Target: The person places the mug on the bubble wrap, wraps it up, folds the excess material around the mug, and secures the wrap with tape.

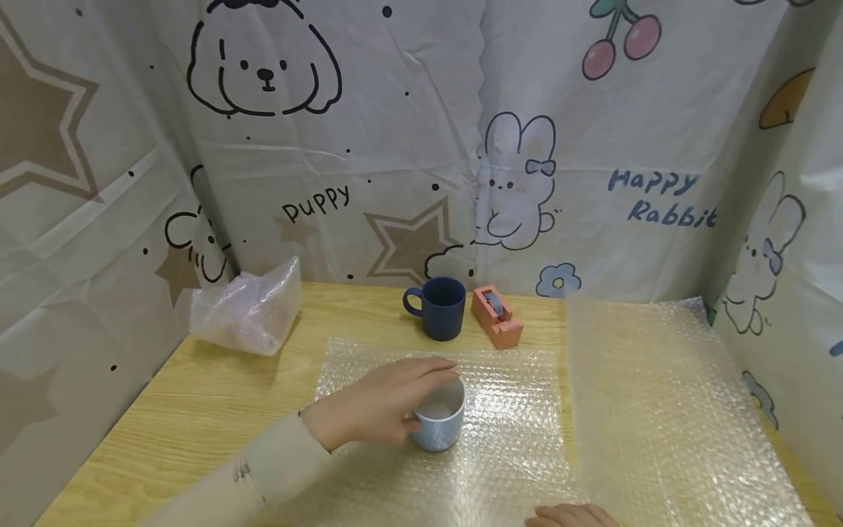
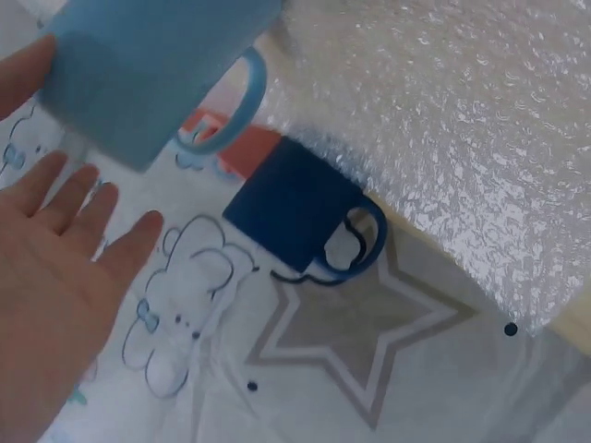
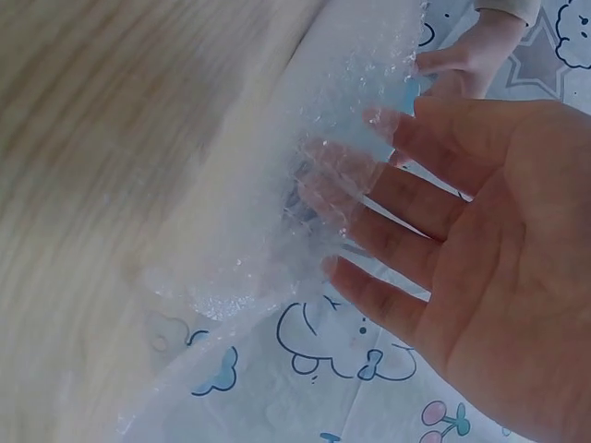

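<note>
A light blue mug [image 1: 437,432] stands upright on a sheet of bubble wrap [image 1: 507,410]. My left hand [image 1: 385,399] reaches over its left side, thumb by the near wall and fingers over the rim. In the left wrist view, those fingers [image 2: 111,208] are extended and apart from the wall; the mug's handle [image 2: 249,101] shows there. At the bottom edge of the head view, my right hand [image 1: 573,516] is mostly cut off. The right wrist view shows its fingers [image 3: 402,235] nearly straight, fingertips seen through the clear bubble wrap edge [image 3: 305,198].
Behind the light blue mug stand a dark blue mug [image 1: 443,309] and an orange tape dispenser [image 1: 497,318]. A bubble-wrapped bundle [image 1: 246,311] lies at the back left. Another bubble wrap sheet [image 1: 658,410] covers the right side of the wooden table [image 1: 151,432]. Printed curtains [image 1: 369,161] enclose the table.
</note>
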{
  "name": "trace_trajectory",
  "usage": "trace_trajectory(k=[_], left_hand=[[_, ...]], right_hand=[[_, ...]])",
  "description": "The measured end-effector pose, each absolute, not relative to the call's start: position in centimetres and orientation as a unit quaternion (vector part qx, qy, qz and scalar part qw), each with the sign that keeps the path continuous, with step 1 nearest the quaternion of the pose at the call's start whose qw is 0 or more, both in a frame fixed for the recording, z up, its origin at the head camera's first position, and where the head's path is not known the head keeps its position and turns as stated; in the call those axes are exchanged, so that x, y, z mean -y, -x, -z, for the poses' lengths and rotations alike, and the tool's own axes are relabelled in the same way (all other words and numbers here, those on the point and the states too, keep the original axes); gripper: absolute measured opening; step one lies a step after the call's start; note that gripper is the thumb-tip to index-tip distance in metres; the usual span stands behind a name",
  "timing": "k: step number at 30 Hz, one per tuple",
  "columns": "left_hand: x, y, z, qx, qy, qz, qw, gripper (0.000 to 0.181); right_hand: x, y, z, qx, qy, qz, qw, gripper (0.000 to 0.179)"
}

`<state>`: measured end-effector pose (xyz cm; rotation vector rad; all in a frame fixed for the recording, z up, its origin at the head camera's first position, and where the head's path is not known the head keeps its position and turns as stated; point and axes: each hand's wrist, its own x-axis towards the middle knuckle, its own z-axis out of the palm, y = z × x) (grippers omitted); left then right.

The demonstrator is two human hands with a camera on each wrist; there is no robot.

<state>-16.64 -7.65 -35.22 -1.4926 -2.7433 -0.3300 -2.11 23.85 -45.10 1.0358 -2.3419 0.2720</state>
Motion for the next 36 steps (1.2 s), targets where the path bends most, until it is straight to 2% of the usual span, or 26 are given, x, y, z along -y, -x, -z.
trace_trajectory(k=[5,12,17,20,22,25,27,30,33,36], left_hand=[[9.8,14.6,34.9,0.895,0.434,0.088,0.059,0.060],[13.0,11.2,35.1,0.926,0.350,0.126,0.066,0.043],[15.0,9.9,35.9,0.936,0.311,0.150,0.074,0.038],[15.9,9.3,36.3,0.937,0.297,0.163,0.084,0.037],[16.4,9.0,36.5,0.939,0.284,0.170,0.088,0.036],[17.0,8.6,36.8,0.945,0.262,0.176,0.087,0.035],[17.3,8.5,37.1,0.949,0.248,0.177,0.085,0.035],[17.8,8.2,37.5,0.952,0.235,0.179,0.083,0.033],[18.1,8.0,37.7,0.953,0.225,0.184,0.083,0.032],[18.3,7.9,37.9,0.954,0.217,0.190,0.078,0.032]], right_hand=[[-23.9,2.3,44.4,0.866,-0.402,-0.107,0.279,0.032],[-23.8,3.8,41.4,0.849,-0.448,-0.085,0.268,0.033],[-23.8,5.2,39.6,0.839,-0.475,-0.063,0.260,0.043],[-23.9,5.5,38.2,0.870,-0.455,-0.053,0.181,0.026],[-23.8,5.7,37.2,0.897,-0.425,-0.042,0.108,0.020],[-23.6,6.2,35.8,0.922,-0.385,-0.033,0.018,0.022],[-23.4,6.7,35.0,0.930,-0.366,-0.036,-0.008,0.021],[-23.6,7.9,34.2,0.931,-0.363,-0.046,0.006,0.018],[-24.2,9.6,33.8,0.918,-0.390,-0.047,0.062,0.017],[-24.9,11.6,33.4,0.910,-0.404,-0.051,0.081,0.015]])
